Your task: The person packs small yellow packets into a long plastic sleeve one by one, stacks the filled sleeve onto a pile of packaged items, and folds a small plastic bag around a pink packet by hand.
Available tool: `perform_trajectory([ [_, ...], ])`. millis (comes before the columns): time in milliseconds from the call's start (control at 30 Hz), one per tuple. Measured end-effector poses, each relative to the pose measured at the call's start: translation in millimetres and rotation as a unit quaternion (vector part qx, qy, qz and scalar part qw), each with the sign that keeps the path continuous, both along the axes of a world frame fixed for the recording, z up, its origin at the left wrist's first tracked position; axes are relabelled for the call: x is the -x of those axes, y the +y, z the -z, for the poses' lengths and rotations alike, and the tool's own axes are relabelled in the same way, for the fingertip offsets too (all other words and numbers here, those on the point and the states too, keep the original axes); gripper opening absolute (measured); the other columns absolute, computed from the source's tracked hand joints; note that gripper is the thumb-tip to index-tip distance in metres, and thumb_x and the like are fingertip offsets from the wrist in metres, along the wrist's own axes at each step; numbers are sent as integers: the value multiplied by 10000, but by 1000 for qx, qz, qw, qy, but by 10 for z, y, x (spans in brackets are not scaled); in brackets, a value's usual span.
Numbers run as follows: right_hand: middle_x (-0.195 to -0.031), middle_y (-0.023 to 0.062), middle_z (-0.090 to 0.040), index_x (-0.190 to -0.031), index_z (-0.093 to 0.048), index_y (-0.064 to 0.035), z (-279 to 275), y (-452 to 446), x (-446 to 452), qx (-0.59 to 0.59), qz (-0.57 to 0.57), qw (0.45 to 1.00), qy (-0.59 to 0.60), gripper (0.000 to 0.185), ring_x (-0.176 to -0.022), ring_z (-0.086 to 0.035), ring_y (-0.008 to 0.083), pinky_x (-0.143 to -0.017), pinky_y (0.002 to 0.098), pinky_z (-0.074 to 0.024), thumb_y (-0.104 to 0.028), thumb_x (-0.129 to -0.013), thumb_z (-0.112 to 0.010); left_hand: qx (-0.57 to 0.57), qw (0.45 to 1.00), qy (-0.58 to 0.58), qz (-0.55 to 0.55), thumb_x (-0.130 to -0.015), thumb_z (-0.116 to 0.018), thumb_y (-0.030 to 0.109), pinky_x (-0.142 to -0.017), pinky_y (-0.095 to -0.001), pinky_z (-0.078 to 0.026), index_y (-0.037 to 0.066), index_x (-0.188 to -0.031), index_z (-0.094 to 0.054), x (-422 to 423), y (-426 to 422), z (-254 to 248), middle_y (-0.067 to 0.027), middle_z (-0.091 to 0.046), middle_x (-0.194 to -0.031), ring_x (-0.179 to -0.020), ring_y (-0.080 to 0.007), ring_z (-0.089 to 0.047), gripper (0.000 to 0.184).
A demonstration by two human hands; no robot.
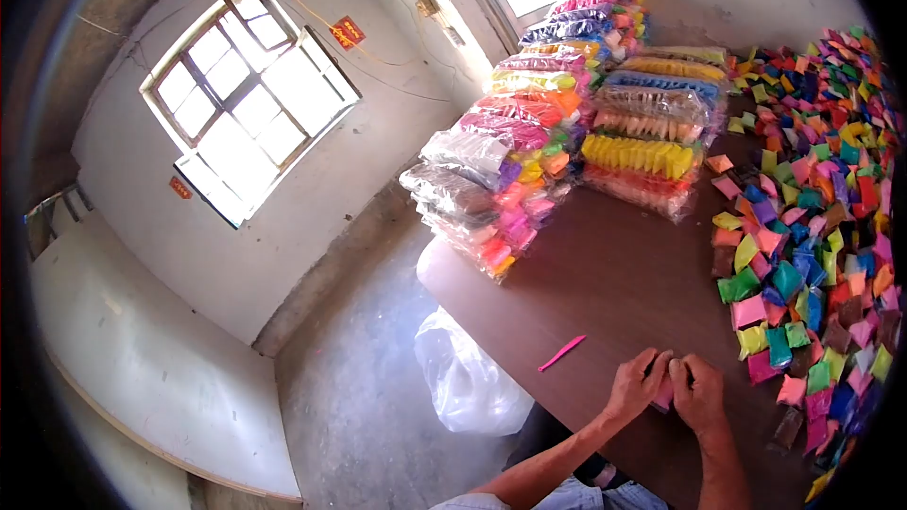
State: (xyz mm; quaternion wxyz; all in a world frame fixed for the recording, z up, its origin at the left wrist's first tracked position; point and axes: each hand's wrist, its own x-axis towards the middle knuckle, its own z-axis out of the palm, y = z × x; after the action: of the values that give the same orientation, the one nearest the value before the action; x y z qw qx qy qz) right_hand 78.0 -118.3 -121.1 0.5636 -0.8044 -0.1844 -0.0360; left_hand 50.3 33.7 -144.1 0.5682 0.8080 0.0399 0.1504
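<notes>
My left hand (635,385) and my right hand (696,393) meet over the brown table (586,264) near its front edge. Between them is a small pink packet (664,395), pinched by the fingers of both hands and partly hidden by them. To the left of my hands a thin pink tool (563,353) lies flat on the table. A wide heap of small colourful packets (803,274) covers the table's right side, close to my right hand.
Stacked clear bags of coloured packets (510,151) stand at the back left of the table, with more bags (652,123) beside them. A clear plastic bag (468,378) hangs below the left edge. A white board (151,349) and a window (246,94) are further left.
</notes>
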Motion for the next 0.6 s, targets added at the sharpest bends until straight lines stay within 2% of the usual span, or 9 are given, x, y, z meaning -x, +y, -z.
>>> perform_trajectory([
  [100, -753, 226, -625, -806, -581, -3, -41, 8, 20, 32, 14, 999, -10, 284, -667, -637, 421, -588, 466, -469, -190, -1006, -657, 12, 999, 30, 6, -1062, -648, 182, -630, -322, -498, -3, -995, -683, 8, 9, -28, -94, -622, -783, -756, -98, -575, 200],
  [167, -805, 230, -659, -853, -631, -10, 279, 2, -29, 52, 39, 993, -98, 242, -737, -661, 445, -617, 463, -492, -188, -1016, -644, 48, 998, 23, -23, -1042, -672, 183, -664, -302, -509, -8, -1005, -693, 26, -22, -5, -74, -668, -809, -800, -89, -591, 195],
  [233, -830, 229, -674, -919, -674, -8, 178, 19, -16, -46, 77, 996, 18, 213, -747, -689, 392, -651, 436, -513, -187, -1029, -636, 86, 995, 49, -12, -1042, -678, 201, -700, -281, -515, -25, -993, -699, 58, -67, -218, -24, -688, -843, -852, -80, -602, 232],
  [300, -830, 218, -674, -973, -695, -8, 214, -16, -50, -99, 115, 988, 14, 201, -719, -685, 308, -666, 410, -525, -189, -1036, -634, 138, 990, 39, -1, -1056, -671, 222, -668, -273, -500, -44, -1042, -714, 65, -128, -185, -2, -682, -824, -807, -57, -590, 270],
  [367, -804, 201, -659, -984, -692, 0, 150, -56, -59, -95, 129, 987, 34, 217, -688, -648, 246, -655, 391, -523, -201, -1042, -635, 144, 986, 82, 28, -1057, -670, 201, -614, -229, -442, -31, -964, -713, 95, -98, -299, 18, -660, -783, -746, -30, -554, 253],
  [433, -799, 199, -656, -989, -685, 6, 147, -57, -69, -115, 112, 987, 17, 222, -685, -644, 247, -646, 381, -520, -204, -1043, -636, 104, 992, 69, 31, -1058, -665, 240, -570, -219, -413, 16, -885, -694, 66, -46, -230, 49, -603, -745, -690, -32, -530, 285],
  [500, -804, 195, -654, -998, -681, 10, 27, -78, -55, -110, 108, 987, 53, 226, -694, -648, 242, -647, 376, -517, -209, -1041, -641, 129, 989, 69, 30, -1062, -660, 246, -548, -228, -402, 30, -830, -654, 60, -60, -258, 40, -586, -716, -647, -44, -523, 317],
  [567, -815, 185, -662, -1017, -681, 10, -4, -99, -68, -105, 68, 992, 28, 222, -701, -646, 202, -657, 364, -523, -209, -1035, -653, 120, 989, 88, 12, -1069, -654, 266, -540, -235, -405, 44, -799, -627, 50, -31, -284, 11, -602, -708, -622, -63, -534, 350],
  [600, -843, 161, -691, -1036, -683, 11, 12, -103, -66, -119, 58, 990, 54, 233, -736, -647, 166, -684, 346, -528, -221, -1024, -673, 118, 990, 71, 23, -1076, -644, 282, -539, -243, -415, 54, -784, -615, 44, -10, -273, -4, -609, -706, -613, -76, -542, 371],
])
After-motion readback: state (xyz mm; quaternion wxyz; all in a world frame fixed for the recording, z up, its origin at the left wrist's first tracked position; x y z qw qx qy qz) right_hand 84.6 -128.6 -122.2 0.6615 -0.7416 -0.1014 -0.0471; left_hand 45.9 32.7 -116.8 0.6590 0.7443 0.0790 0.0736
